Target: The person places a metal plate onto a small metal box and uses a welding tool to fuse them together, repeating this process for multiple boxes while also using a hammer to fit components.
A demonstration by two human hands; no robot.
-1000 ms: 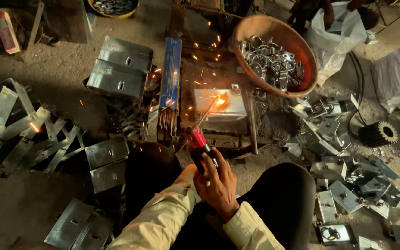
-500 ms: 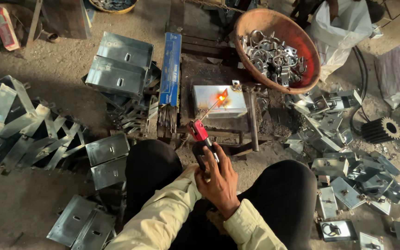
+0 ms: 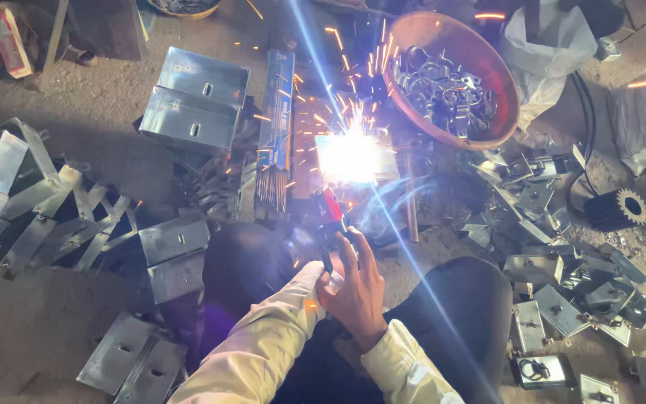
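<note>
My right hand [image 3: 357, 293] is shut on a red and black electrode holder [image 3: 332, 213], whose tip points away from me. At that tip a white welding arc [image 3: 349, 157] flares on a small metal box piece, throwing sparks up and outward. My left sleeve [image 3: 263, 352] runs up to the same grip. The left hand itself is tucked under the right hand, so its hold does not show. I sit with dark trouser knees on either side of my arms.
An orange bowl [image 3: 443, 30] of metal clamps stands at the back right. A blue electrode box [image 3: 278, 112] with loose rods [image 3: 269, 187] lies left of the arc. Folded metal boxes [image 3: 196, 105], strips [image 3: 31, 202], small brackets [image 3: 562, 299] and a gear [image 3: 622, 208] litter the dirt floor.
The small orange glow at the electrode tip has burst into a bright white arc with many flying sparks and smoke. My hands stay in the same place.
</note>
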